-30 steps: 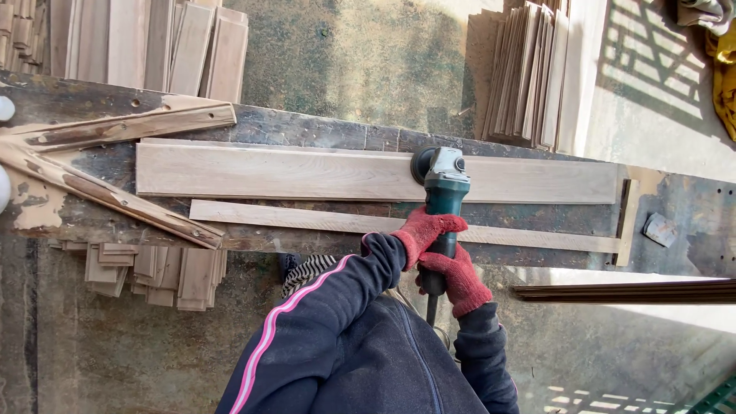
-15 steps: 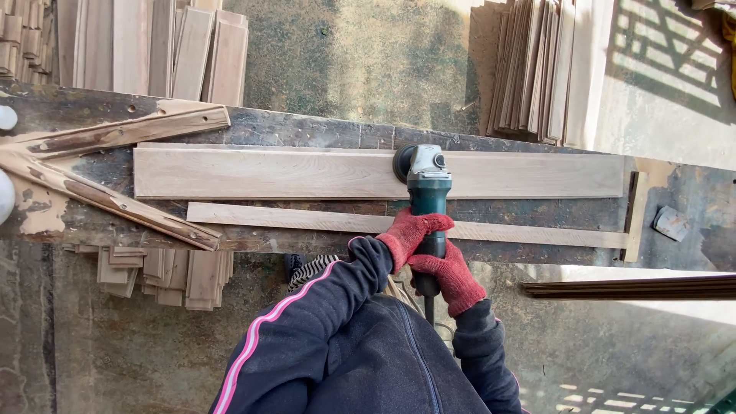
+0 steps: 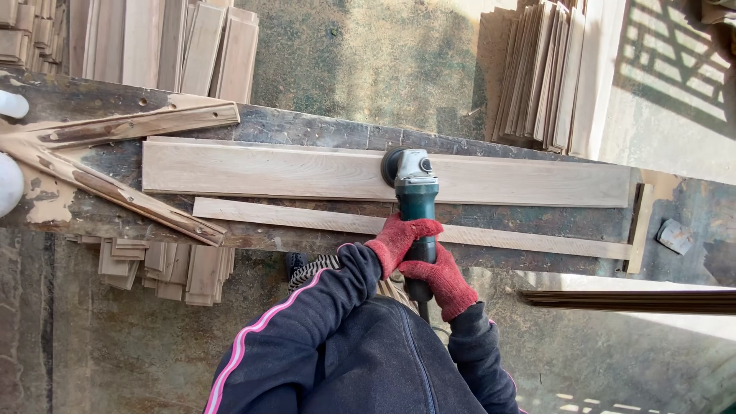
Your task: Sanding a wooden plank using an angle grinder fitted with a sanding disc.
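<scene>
Gloves of red knit were worn on both hands. The left hand (image 3: 399, 236) was closed tight around the green body of an angle grinder (image 3: 415, 192), and the right hand (image 3: 440, 277) was wrapped shut around its rear handle, at 5 o'clock from the left. The grinder's disc was pressed flat on a long pale plank (image 3: 268, 171) laid across a worn workbench (image 3: 322, 130). A thin strip (image 3: 291, 216) was laid just beside the plank, at 6 o'clock.

Worn dark bench (image 3: 322, 126), wide plank (image 3: 268, 170) laid lengthwise, thin strip (image 3: 307, 217) nearer, crossed battens (image 3: 115, 153) left, small block (image 3: 676, 234) right.
</scene>
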